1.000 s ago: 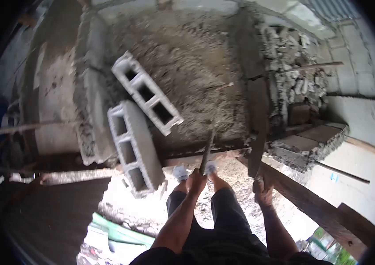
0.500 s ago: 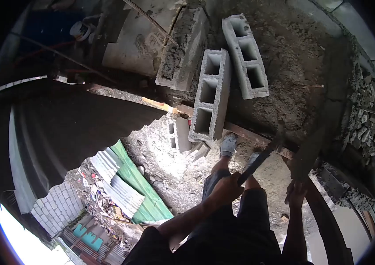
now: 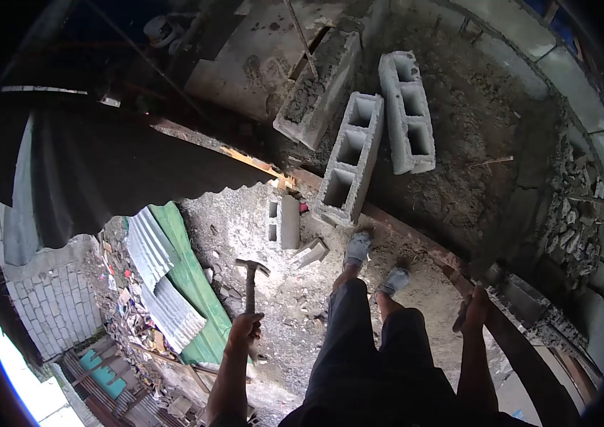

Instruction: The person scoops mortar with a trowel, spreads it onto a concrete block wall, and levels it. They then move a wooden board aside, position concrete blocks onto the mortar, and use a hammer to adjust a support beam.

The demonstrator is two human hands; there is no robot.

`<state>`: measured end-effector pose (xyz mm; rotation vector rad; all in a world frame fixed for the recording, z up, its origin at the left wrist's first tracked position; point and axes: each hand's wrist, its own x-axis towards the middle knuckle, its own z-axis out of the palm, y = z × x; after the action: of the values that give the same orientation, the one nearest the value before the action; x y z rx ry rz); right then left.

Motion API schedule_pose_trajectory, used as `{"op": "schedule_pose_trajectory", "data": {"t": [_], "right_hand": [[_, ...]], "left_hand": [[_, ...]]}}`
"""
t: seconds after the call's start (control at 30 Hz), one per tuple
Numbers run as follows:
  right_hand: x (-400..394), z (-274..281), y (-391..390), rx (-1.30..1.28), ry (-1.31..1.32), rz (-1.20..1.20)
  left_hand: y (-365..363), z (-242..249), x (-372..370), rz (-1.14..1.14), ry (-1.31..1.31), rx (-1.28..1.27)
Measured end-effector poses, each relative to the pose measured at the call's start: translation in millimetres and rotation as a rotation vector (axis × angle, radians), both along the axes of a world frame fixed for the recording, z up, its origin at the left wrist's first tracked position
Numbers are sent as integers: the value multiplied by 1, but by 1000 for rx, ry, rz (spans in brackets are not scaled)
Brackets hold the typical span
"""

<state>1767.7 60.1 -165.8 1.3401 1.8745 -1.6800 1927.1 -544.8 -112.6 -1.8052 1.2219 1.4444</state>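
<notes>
My left hand (image 3: pixel 247 327) is closed around the handle of a claw hammer (image 3: pixel 250 285), whose head points up over the lit rubble ground. In my right hand (image 3: pixel 475 310) is a trowel (image 3: pixel 487 262); its dark blade blends into the shadow by the wall edge. A hollow concrete block (image 3: pixel 350 158) lies ahead between my hands, holes showing. Beside it sits another hollow concrete block (image 3: pixel 408 114), and to the left a block topped with mortar (image 3: pixel 318 92).
Below lie a smaller hollow block (image 3: pixel 285 222) and a broken piece (image 3: pixel 309 254). A dark corrugated sheet (image 3: pixel 117 164) juts in at left, above a green sheet (image 3: pixel 199 292). A rebar (image 3: pixel 301 35) sticks up near the mortared block. Loose stones (image 3: pixel 578 224) fill the right side.
My left hand has swung the hammer from near the right-hand side far to the left. The trowel has shifted slightly in my right hand, and the view has moved a little.
</notes>
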Motion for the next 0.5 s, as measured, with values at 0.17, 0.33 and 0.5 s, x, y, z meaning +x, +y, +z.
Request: {"op": "schedule_pose_trajectory", "data": {"t": [0.17,0.33,0.5], "right_hand": [[-4,-2,2,103,-100,-116],[1,-4,-2,317,10,41],[-6,8,-16,205,-47,-92]], "left_hand": [[-38,-93,-48,358,245,103],[-46,-145,-118,381,342,206],[-21,-197,-146,385,471,221]]}}
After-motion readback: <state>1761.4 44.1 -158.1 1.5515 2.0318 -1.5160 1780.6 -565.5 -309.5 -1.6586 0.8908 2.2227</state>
